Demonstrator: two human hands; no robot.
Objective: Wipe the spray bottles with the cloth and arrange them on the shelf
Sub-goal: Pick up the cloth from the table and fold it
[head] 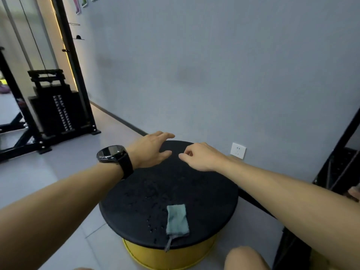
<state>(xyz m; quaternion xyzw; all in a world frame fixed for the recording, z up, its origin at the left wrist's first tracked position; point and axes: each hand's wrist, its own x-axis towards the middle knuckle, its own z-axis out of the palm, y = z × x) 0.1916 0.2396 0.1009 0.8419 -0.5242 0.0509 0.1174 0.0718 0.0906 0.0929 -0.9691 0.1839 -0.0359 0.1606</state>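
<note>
A folded teal cloth (176,219) lies on the near edge of a round black-topped stool (214,193) with a yellow base; a loose strip of it hangs over the rim. My left hand (152,149), with a black watch on the wrist, hovers over the stool's far edge, fingers straight and spread. My right hand (198,155) hangs beside it with fingers loosely curled, holding nothing. No spray bottle is in view. Small water drops dot the black top.
A black metal shelf frame (339,162) stands at the right against the grey wall. A white wall socket (238,150) sits low behind the stool. A black weight-stack machine (58,112) stands at the left. My knee (245,258) shows at the bottom.
</note>
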